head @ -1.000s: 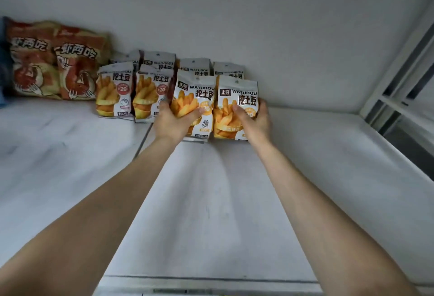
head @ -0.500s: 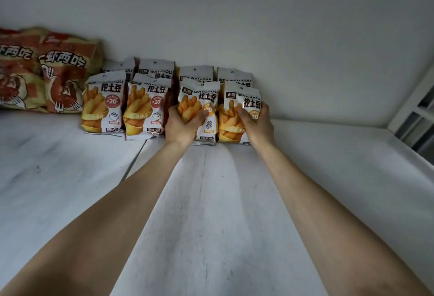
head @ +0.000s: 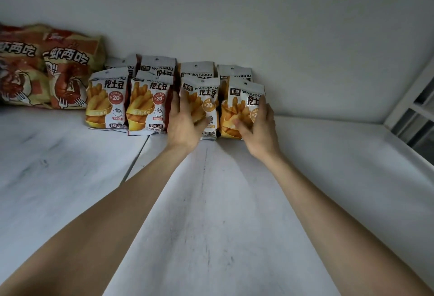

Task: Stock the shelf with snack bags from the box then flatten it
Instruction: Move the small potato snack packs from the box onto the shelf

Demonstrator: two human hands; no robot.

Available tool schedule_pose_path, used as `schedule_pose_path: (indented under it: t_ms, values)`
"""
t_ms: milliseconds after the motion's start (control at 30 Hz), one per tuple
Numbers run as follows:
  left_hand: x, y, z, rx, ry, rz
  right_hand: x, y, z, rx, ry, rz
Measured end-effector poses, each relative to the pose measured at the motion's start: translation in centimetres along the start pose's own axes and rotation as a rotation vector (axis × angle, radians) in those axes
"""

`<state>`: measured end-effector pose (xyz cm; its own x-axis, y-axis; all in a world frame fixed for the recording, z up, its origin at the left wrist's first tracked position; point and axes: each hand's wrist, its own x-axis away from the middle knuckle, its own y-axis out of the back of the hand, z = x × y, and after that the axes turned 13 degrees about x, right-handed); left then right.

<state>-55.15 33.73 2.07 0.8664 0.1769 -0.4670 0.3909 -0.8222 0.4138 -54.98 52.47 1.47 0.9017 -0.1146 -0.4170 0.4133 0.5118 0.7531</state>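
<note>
Since the stock was being faced up against the back wall (head: 258, 25), the white shelf (head: 211, 213) carried its goods along the far edge. Two big shrimp-snack bags (head: 47, 67) leaned on the wall at the far left. Next to them stood the WATUDOU potato-stick bags: a back row (head: 197, 70) propped on the wall and a front row leaning on it, so every label showed. The front row's two left bags (head: 106, 100) stood untouched. The left hand (head: 182, 128) had its grip closed on the third front bag (head: 204, 98), thumb across the face. The right hand (head: 259, 128) gripped the rightmost front bag (head: 242, 105), fingers round its right edge. Both bags looked to be getting seated upright, side by side. The box was out of view.
</note>
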Motion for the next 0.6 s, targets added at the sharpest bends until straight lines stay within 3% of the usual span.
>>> schedule_pose_path:
  t_ms: [67, 300, 600]
  values:
    - [1.1, 0.3, 0.8, -0.009, -0.029, 0.075, 1.0, -0.1, -0.2, 0.031, 0.052, 0.091]
    - [0.4, 0.5, 1.2, -0.054, -0.025, 0.074, 0.4, -0.6, 0.9, 0.146, 0.06, 0.181]
    - [0.3, 0.1, 0.0, -0.136, 0.073, 0.059, 0.6, -0.2, 1.8, 0.491, -0.047, 0.134]
